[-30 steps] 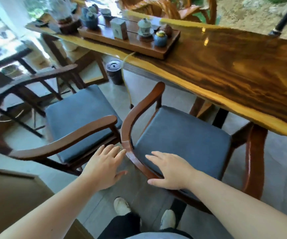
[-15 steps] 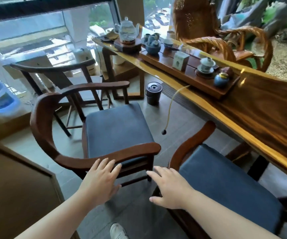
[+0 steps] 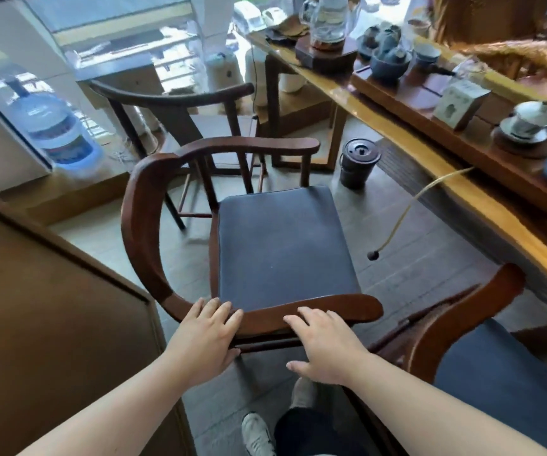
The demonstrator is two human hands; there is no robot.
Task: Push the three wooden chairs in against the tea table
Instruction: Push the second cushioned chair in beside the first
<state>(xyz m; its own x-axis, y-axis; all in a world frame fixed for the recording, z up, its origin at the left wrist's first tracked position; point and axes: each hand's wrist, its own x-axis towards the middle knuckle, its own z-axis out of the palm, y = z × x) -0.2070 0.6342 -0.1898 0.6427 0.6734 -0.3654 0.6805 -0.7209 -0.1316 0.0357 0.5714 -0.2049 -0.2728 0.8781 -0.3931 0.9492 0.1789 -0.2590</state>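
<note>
The middle wooden chair (image 3: 285,245), with a blue cushion, stands in front of me, turned sideways and apart from the tea table (image 3: 463,205) on the right. My left hand (image 3: 206,337) and my right hand (image 3: 324,347) lie side by side on its near armrest. Their fingers rest flat over the rail and are not wrapped around it. A second blue-cushioned chair (image 3: 502,383) sits at the lower right, partly under the table edge. A third, darker chair (image 3: 173,100) stands further off by the window.
A brown cabinet (image 3: 51,324) is close on the left. A dark lidded bucket (image 3: 357,162) stands on the floor by the table, and a tube (image 3: 407,212) hangs from the table edge. A tea tray (image 3: 482,153) carries cups. A water bottle (image 3: 55,130) sits by the window.
My view swung left from the right-hand chair to the middle chair. Both hands left the right chair's back rail and came down on the middle chair's near armrest.
</note>
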